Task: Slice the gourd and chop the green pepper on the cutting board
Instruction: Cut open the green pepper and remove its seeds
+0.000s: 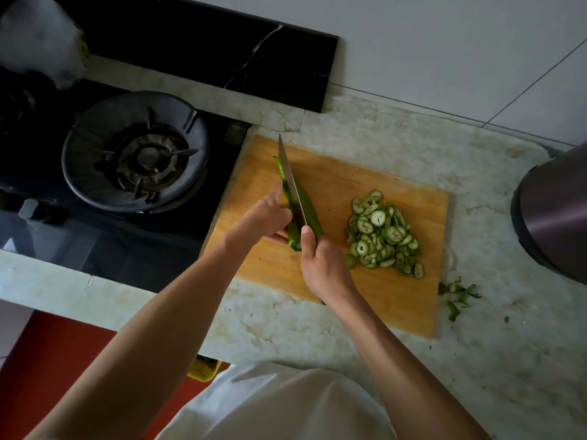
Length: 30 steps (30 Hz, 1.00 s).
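A long green pepper (309,208) lies lengthwise on the left part of the wooden cutting board (355,176). My right hand (320,262) grips the handle of a knife (287,168), and the blade runs along the pepper's length, splitting it into two strips. My left hand (270,214) holds the pepper's left strip with curled fingers, forefinger stretched along it. A heap of round gourd slices (382,231) sits on the right half of the board. A small green end piece (350,261) lies beside my right hand.
A gas stove with a round black burner ring (135,150) lies left of the board. A dark metal pot (552,214) stands at the right edge. Green trimmings (460,295) lie on the marble counter (495,344) right of the board. A tiled wall rises behind.
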{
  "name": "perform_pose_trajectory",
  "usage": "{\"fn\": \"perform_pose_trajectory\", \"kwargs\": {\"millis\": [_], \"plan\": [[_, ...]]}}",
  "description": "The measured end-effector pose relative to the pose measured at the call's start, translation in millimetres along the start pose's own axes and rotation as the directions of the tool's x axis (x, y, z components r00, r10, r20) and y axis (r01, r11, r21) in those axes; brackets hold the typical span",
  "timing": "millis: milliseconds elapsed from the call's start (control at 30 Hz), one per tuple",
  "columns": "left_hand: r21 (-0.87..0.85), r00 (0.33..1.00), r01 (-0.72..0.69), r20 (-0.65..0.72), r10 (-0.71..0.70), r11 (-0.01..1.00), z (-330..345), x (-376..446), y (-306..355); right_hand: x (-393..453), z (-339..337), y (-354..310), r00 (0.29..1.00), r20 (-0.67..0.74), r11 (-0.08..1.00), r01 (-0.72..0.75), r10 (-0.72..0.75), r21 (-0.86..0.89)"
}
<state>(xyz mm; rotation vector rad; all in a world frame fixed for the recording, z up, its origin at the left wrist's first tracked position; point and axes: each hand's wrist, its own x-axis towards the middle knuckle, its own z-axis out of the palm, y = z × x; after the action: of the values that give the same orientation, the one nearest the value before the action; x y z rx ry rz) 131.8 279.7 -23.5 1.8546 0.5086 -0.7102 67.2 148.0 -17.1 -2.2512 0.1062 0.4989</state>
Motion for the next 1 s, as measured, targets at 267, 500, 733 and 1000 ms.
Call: {"fn": "perform_pose_trajectory", "kwargs": {"millis": [267,500,733,1000], "plan": [[0.008,1.000,-0.005,0.001,0.005,1.000,2,4,1,17,7,-10,0.999,-0.030,0.998,0.019,-0.021,-0.053],[0.026,1.000,-0.018,-0.003,0.018,1.000,3,6,-2,17,1,-7,0.999,-0.053,0.997,0.006,-0.011,-0.081],[0.008,0.997,-0.050,-0.059,0.050,0.999,1,24,-19,18,-14,9,1.000,0.007,0.996,-0.028,0.029,-0.079],[0.577,0.910,-0.289,-0.082,0.406,0.764,-30,62,4,11,-20,18,0.999,0.003,0.993,-0.042,0.042,0.108]]}}
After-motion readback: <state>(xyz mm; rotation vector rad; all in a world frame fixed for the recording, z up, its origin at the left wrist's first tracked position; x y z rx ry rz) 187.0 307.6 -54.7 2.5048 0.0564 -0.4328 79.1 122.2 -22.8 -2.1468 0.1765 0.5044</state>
